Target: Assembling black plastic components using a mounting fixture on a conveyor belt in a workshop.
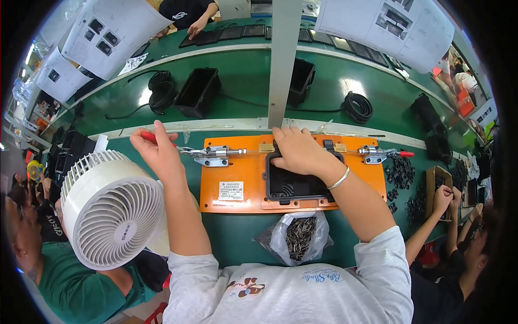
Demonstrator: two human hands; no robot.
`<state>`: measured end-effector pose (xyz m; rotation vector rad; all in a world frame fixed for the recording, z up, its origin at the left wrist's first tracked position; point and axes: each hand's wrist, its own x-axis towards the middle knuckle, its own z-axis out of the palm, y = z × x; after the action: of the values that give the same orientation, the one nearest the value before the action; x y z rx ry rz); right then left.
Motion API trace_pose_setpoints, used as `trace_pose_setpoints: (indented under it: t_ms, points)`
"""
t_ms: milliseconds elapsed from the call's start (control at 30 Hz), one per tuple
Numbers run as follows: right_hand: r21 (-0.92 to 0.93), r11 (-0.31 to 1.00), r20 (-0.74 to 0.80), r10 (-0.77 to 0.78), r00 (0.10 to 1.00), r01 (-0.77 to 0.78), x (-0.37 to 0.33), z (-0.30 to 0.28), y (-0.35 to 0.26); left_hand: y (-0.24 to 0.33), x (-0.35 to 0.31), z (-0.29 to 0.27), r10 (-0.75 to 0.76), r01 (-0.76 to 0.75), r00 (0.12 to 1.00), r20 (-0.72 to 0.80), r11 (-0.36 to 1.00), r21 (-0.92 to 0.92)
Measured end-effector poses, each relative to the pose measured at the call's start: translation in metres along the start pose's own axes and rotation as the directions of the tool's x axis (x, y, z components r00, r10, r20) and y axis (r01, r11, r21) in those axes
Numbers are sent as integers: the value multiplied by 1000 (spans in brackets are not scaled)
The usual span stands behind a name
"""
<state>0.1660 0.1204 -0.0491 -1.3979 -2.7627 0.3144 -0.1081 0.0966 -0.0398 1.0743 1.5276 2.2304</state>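
Note:
My left hand [161,153] is closed round the red handle [149,137] of a metal toggle clamp [216,154] at the left end of an orange fixture plate [211,183]. In the middle of that plate sits a black rectangular plastic housing [280,193], open side up. My right hand [300,152] lies over its far rim, with the thumb bent down at the inner edge and the fingers reaching past it. A second toggle clamp [373,155] with a red tip is at the plate's right end, untouched.
A white fan [116,216] stands close to my left forearm. A plastic bag of metal pins or screws [300,237] lies in front of the plate. Small black parts [399,174] are heaped at right. Beyond a metal post [284,59] are black bins [198,93] and coiled cables [358,107]. Co-workers sit on both sides.

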Motion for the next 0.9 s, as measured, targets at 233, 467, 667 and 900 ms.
trace_pose_setpoints:
  t_ms: [233, 467, 667, 900]
  points:
    - [314, 889, -351, -217, 911, 333, 2, 0, 24, -13, 2, -3, 9, -9, 1000, -5, 987, -158]
    - [337, 938, -110, -42, 993, 77, 18, -24, 16, -15, 1, 4, 43, -51, 998, -47, 980, -191]
    - [515, 857, -50, 1, 999, 25, 23, -23, 17, -14, -1, 2, 48, -53, 998, -44, 990, -134]
    - [482, 853, 103, 170, 980, -199, 26, -35, 12, -13, -3, 6, 63, -67, 997, -37, 989, -135]
